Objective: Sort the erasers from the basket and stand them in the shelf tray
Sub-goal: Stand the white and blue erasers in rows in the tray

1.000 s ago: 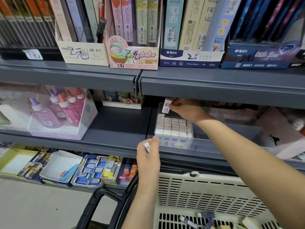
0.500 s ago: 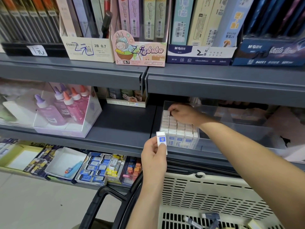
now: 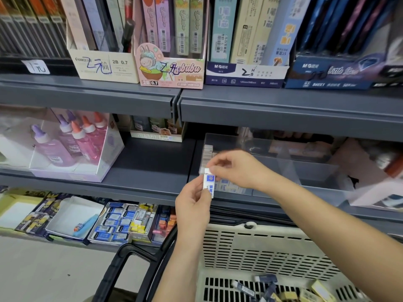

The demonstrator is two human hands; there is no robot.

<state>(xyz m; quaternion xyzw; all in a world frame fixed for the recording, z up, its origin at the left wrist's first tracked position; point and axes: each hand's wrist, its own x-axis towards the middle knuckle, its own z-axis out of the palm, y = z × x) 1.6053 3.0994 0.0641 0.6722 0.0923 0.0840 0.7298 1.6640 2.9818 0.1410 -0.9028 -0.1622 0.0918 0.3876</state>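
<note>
A white eraser with a blue label [image 3: 209, 182] stands upright in front of the shelf edge. My left hand [image 3: 192, 205] holds its lower part between thumb and fingers. My right hand [image 3: 234, 168] pinches its top end from above. Behind both hands the clear shelf tray [image 3: 305, 168] holds rows of standing white erasers [image 3: 207, 152], mostly hidden by my hands. The beige basket [image 3: 261, 247] sits below with several loose erasers [image 3: 266, 286] in its bottom.
A grey shelf lip [image 3: 135, 190] runs just under the tray. A box of pink glue bottles [image 3: 72, 144] stands to the left. Boxes of pencil leads [image 3: 170, 51] fill the upper shelf. Trays of small stationery [image 3: 122, 223] lie on the lower shelf. The basket's black handle [image 3: 122, 264] juts left.
My right hand set an eraser into the tray rows, then came forward off the tray. My left hand turned its eraser upright and lifted it; both hands now meet on it.
</note>
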